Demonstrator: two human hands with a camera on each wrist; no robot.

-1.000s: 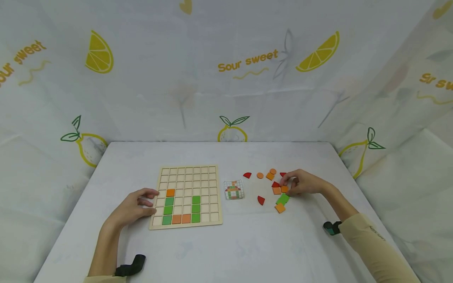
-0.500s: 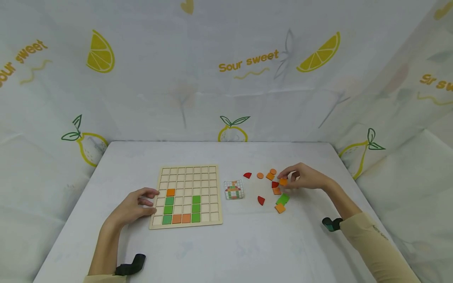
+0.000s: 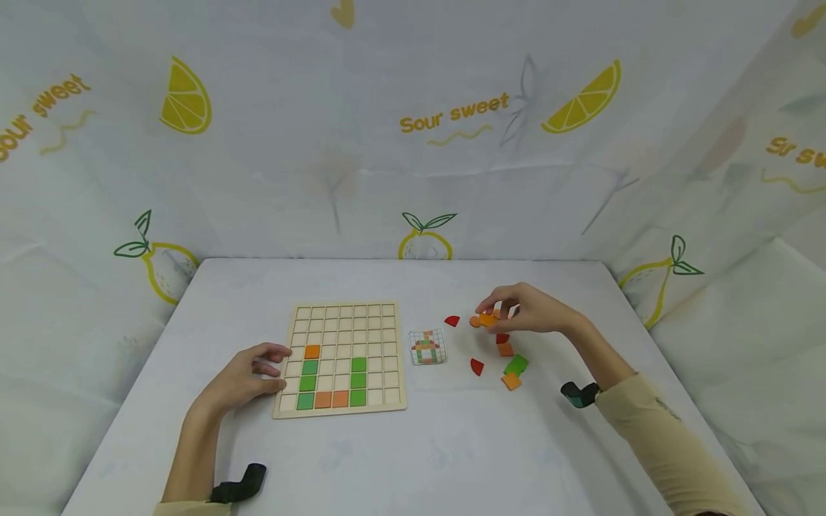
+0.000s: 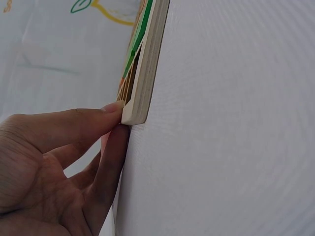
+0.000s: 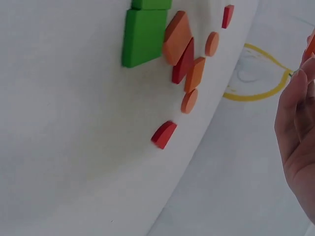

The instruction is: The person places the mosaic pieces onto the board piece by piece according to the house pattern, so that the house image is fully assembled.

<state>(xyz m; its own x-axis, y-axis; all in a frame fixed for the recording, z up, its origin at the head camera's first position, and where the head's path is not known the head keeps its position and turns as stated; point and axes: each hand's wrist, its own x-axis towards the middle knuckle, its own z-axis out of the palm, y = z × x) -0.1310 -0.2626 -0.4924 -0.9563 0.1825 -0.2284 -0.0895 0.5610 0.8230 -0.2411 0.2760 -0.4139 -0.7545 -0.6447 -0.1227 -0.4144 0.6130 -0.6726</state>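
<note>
In the head view my left hand (image 3: 241,376) touches the left edge of a wooden grid board (image 3: 377,314) with fairly straight fingers. Up close in the left wrist view, the thumb meets the board's rim (image 4: 140,93). Green and orange square tiles fill some of the board's cells. My right hand (image 3: 532,308) pinches an orange square tile (image 5: 311,46) above the loose pieces to the right. Below that hand lie an orange round piece (image 5: 189,101), an orange square (image 5: 195,74) and a red quarter-circle piece (image 5: 183,63); in the head view it partly hides them.
A small printed pattern card (image 3: 427,347) lies between the board and the loose pieces. Nearer the front are a red quarter-circle (image 3: 477,367), green tiles (image 3: 517,365) and an orange square (image 3: 512,381). Patterned cloth (image 3: 361,186) hangs behind the table.
My right hand has picked up an orange square tile from the pile, lifted it and carried it left and away from me. The left hand stays at the board's edge.
</note>
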